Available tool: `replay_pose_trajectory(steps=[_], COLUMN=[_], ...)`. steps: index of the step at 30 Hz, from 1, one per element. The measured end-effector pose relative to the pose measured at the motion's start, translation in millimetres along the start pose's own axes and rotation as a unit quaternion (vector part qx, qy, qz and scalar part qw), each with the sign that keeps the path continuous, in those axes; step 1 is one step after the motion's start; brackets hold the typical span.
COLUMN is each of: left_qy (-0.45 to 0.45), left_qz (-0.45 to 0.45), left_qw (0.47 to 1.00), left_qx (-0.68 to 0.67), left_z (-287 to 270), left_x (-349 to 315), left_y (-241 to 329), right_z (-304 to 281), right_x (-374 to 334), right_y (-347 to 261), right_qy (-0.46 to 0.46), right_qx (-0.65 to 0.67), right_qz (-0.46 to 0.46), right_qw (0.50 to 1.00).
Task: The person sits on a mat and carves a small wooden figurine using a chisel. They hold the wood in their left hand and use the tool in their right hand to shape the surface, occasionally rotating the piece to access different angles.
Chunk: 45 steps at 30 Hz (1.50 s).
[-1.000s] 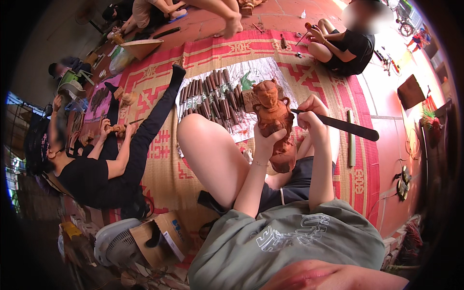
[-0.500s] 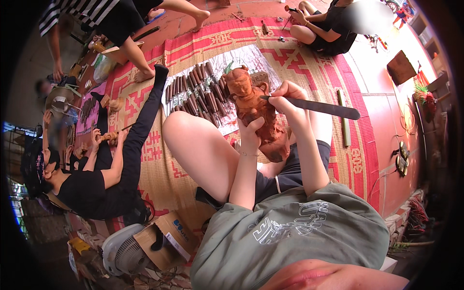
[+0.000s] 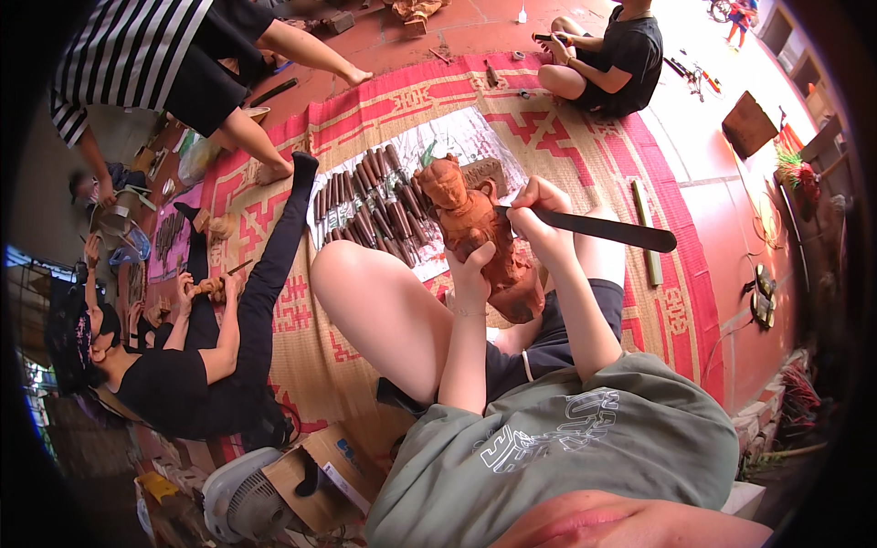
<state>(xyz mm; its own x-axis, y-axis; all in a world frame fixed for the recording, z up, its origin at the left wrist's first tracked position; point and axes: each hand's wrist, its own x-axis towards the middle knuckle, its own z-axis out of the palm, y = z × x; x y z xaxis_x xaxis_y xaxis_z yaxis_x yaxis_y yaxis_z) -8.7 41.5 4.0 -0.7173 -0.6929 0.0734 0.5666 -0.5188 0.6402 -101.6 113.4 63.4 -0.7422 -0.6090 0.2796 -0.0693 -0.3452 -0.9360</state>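
Note:
A reddish-brown carved wooden figurine (image 3: 466, 221) is held tilted above my lap, its head pointing away from me. My left hand (image 3: 472, 277) is closed round its lower middle, thumb on the front. In my right hand (image 3: 541, 212) is a long flat dark file (image 3: 607, 229), pinched near its inner end, which meets the figurine's shoulder side. The file's rounded outer end sticks out to the right. Just beyond the figurine, several wooden-handled carving tools (image 3: 373, 203) lie in rows on a printed sheet (image 3: 461, 132). The exact contact spot is partly hidden by my fingers.
A red and straw-coloured mat (image 3: 585, 146) lies beneath me, with a green strip (image 3: 647, 233) at right. On the left a seated co-worker (image 3: 164, 374) holds a small carving. Another person stands far left; one sits far right. A fan (image 3: 251, 498) and cardboard box (image 3: 324, 479) stand near left.
The whole view has shifted, so the scene sits lower in the picture. My grips on figurine and file look the same. The standing person at far left appears further into view.

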Motion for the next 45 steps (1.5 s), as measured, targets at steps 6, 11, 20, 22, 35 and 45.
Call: replay_pose_trajectory(steps=[6, 11, 20, 22, 35, 45], left_qy=[0.009, 0.016, 0.002, -0.009, 0.008, 0.004], left_qz=[0.049, 0.069, 0.087, 0.086, 0.031, 0.009], left_qw=[0.995, 0.996, 0.992, 0.987, 0.992, 0.995], left_qx=[0.090, 0.058, 0.096, 0.133, 0.125, 0.101], left_z=[6.7, 12.5, 16.9, 11.7, 5.8, 7.4], left_x=[-4.0, -6.9, -6.7, -5.3, -2.4, 2.2], left_y=[7.8, 9.1, 10.9, 11.2, 1.0, -6.2], right_z=[2.0, -0.1, -0.8, 0.4, -3.3, -8.8], right_x=[2.8, 2.2, 0.3, 3.2, 3.1, 5.7], right_y=[-4.2, 0.5, -5.4, -0.6, 5.1, 14.7], right_qy=[-0.028, -0.018, -0.007, -0.023, 0.013, 0.043], right_qx=[0.006, 0.058, 0.059, 0.056, 0.079, 0.095], right_qz=[0.018, 0.051, 0.015, -0.021, 0.024, 0.040], right_qw=[0.999, 0.997, 0.998, 0.998, 0.997, 0.994])
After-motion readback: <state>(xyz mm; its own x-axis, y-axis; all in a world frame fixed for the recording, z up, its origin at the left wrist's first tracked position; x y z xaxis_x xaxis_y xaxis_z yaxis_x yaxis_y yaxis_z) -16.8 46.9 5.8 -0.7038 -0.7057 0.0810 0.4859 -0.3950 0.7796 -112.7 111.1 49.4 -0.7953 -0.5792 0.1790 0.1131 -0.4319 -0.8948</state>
